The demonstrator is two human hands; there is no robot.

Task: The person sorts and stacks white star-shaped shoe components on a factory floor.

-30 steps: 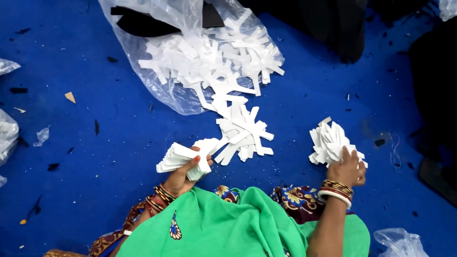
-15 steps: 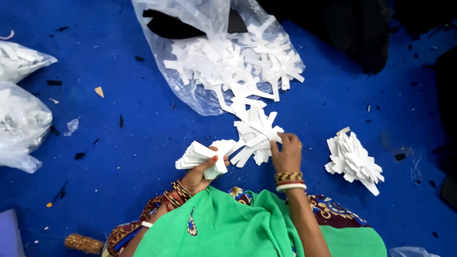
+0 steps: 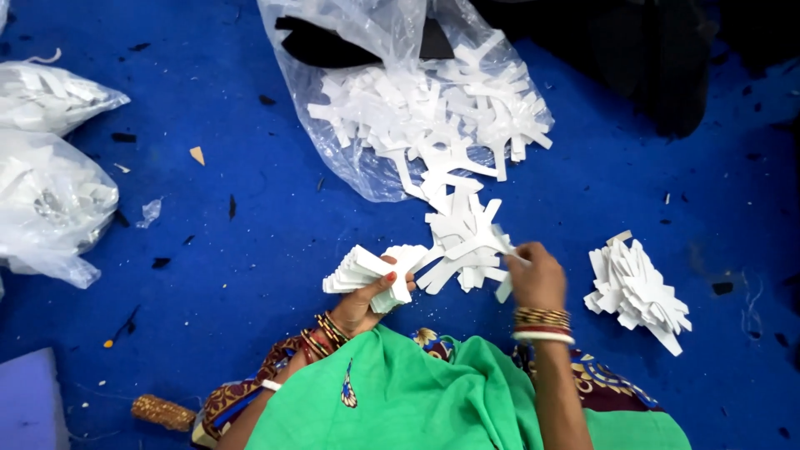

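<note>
White cutouts stack (image 3: 367, 273) clamped in left hand (image 3: 360, 302); right hand (image 3: 535, 279) fingers pinched on loose cutout (image 3: 500, 250) fr floor pile (image 3: 462, 242).

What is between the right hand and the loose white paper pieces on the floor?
Nothing visible. The right hand is already at the loose paper pieces, pinching one at the heap's edge. The left hand holds a fanned stack of paper just beside the heap, not in the way.
</note>
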